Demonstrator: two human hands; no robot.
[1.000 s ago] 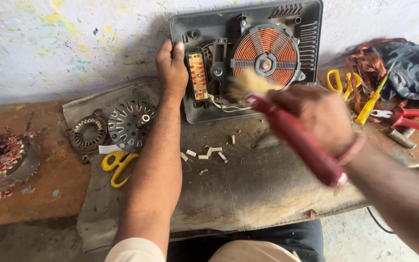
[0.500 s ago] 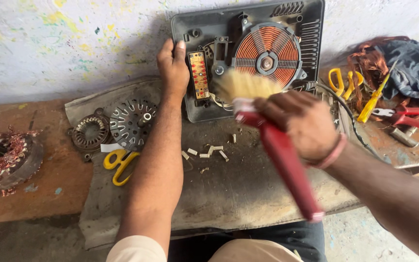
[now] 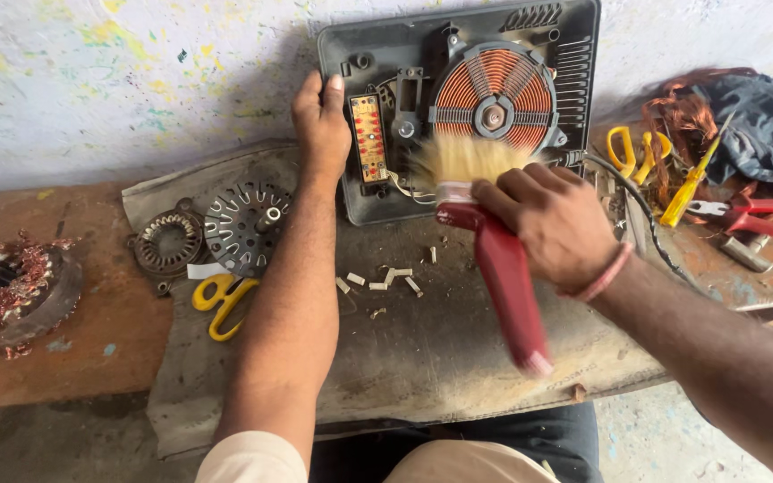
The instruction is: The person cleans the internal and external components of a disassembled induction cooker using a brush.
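Copper windings point(image 3: 6, 291) sit far out past my left hand on the rusty bench point(image 3: 46, 358), then a small stator point(image 3: 167, 240) and a round rotor plate point(image 3: 242, 228), with yellow scissors point(image 3: 221, 302) just below them, all beside my left forearm. My left hand point(image 3: 322, 125) lies flat, fingers together, pressed on the left edge of the opened cooktop point(image 3: 458, 107), which leans on the wall. White scraps point(image 3: 386, 279) lie on the grey mat point(image 3: 404, 358) between my two arms. My right hand point(image 3: 552, 224) is clamped round a red brush point(image 3: 503, 268), bristles touching the cooktop under its copper coil point(image 3: 492, 97). Beyond my right hand lie more yellow scissors point(image 3: 628, 148), a yellow screwdriver point(image 3: 691, 183) and red pliers point(image 3: 762, 215).
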